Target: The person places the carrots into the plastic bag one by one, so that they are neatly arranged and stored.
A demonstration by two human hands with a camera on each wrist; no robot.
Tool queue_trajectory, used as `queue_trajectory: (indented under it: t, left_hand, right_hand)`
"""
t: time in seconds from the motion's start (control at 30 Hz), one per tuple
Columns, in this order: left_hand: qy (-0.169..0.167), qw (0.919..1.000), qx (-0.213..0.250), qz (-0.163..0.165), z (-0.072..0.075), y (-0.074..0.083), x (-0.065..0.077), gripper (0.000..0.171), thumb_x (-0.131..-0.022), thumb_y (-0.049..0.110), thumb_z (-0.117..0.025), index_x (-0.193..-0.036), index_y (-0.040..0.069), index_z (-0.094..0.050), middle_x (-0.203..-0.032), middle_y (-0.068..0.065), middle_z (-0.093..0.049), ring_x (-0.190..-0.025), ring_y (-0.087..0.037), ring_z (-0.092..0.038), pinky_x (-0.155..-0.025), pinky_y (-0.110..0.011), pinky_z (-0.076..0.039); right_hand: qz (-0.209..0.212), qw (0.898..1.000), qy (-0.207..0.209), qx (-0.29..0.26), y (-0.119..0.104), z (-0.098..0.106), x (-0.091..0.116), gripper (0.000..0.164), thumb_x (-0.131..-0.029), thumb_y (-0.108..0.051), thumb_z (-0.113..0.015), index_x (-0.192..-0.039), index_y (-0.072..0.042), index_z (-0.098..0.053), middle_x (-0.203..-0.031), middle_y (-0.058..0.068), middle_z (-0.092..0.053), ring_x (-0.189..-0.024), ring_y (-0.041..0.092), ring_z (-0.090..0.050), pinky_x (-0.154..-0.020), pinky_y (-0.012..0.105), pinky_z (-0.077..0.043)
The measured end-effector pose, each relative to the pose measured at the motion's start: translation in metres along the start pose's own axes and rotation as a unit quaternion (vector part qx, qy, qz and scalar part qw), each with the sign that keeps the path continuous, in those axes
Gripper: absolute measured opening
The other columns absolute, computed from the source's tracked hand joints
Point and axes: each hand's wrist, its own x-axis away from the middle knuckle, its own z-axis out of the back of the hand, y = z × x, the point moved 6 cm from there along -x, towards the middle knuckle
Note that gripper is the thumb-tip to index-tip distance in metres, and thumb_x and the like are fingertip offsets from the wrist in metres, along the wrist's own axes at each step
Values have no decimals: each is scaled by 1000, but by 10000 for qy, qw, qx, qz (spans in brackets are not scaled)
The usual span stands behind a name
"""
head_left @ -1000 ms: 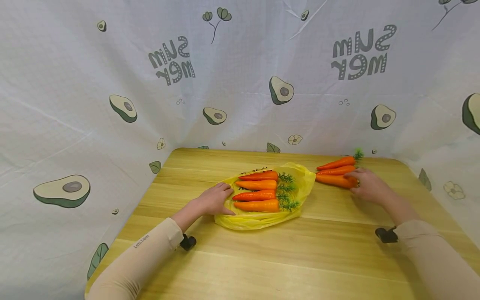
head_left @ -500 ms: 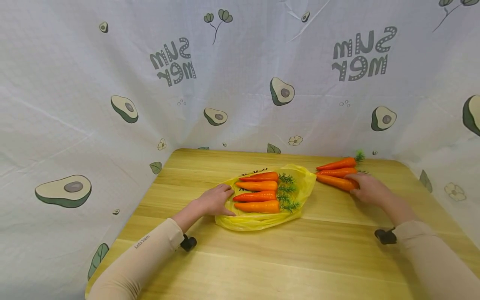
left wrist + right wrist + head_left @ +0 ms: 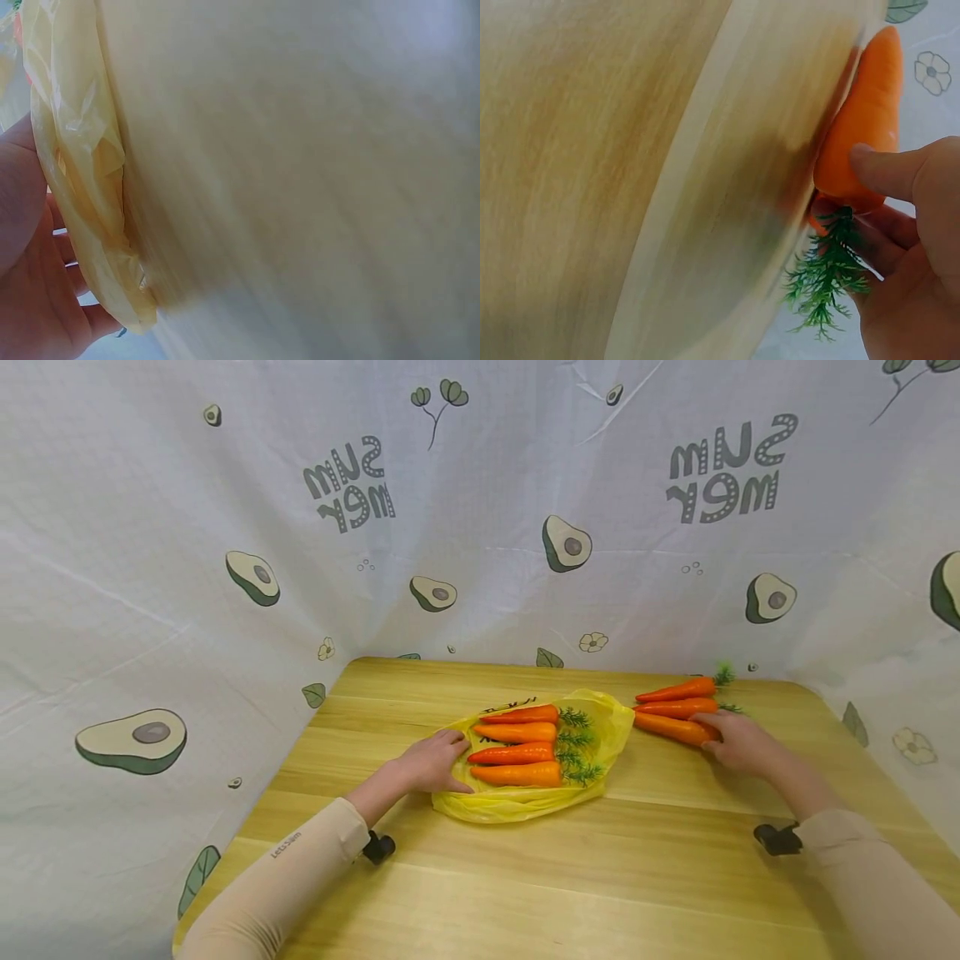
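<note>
In the head view, my left hand (image 3: 429, 763) holds the left end of a yellow plastic bag (image 3: 495, 811). The left wrist view has the crumpled bag (image 3: 82, 150) lying between thumb and fingers. Several orange carrots (image 3: 517, 774) with green tops lie side by side on the bag, tips toward that hand. At the right, my right hand (image 3: 742, 748) grips the thick end of the nearest carrot (image 3: 667, 727) in a group of three. Its thumb presses on the held carrot (image 3: 870, 112) in the right wrist view, with fingers behind and the leafy top hanging below.
Two more carrots, a middle one (image 3: 678, 707) and a far one (image 3: 678, 691), lie just behind the held one. The wooden table (image 3: 570, 885) has rounded back corners. A white printed curtain (image 3: 487, 510) hangs behind it.
The right hand has shifted slightly right and down, and the thick end of the nearest carrot has swung a little toward me, away from its neighbour. The left hand stays at the bag.
</note>
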Motion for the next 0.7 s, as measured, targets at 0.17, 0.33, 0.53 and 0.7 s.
queue_trajectory:
  t: [0.17, 0.33, 0.53, 0.7]
  left_hand:
    - [-46, 10000, -6, 13, 0, 0, 0, 89, -84, 62, -72, -150, 9, -47, -157, -12, -40, -146, -29, -37, -115, -46, -40]
    - [-36, 10000, -12, 6, 1, 0, -1, 89, -84, 62, -73, -150, 9, -48, -157, -13, -41, -145, -30, -38, -115, -46, -40]
    - [-73, 10000, -23, 13, 3, 2, 0, 88, -84, 62, -73, -150, 9, -47, -156, -13, -40, -146, -30, -37, -114, -47, -41]
    - [-137, 9999, -47, 32, 3, 3, 0, 89, -84, 62, -72, -151, 9, -47, -157, -12, -40, -146, -30, -36, -114, -47, -41]
  right_hand:
    - [47, 9992, 136, -383, 0, 6, 4, 53, -91, -7, -68, -136, 14, -51, -127, 44, -53, -114, 59, -53, -97, 71, -41]
    - [170, 9982, 303, -490, -6, 18, 8, 53, -90, -6, -70, -136, 13, -52, -124, 43, -56, -108, 55, -56, -93, 70, -44]
    - [352, 9968, 556, -447, -17, 33, 11, 50, -89, -7, -72, -132, 13, -56, -118, 39, -61, -100, 50, -61, -87, 66, -48]
    - [358, 9960, 599, -565, -27, 42, 14, 51, -92, -8, -71, -135, 14, -53, -122, 40, -59, -107, 54, -57, -90, 68, -46]
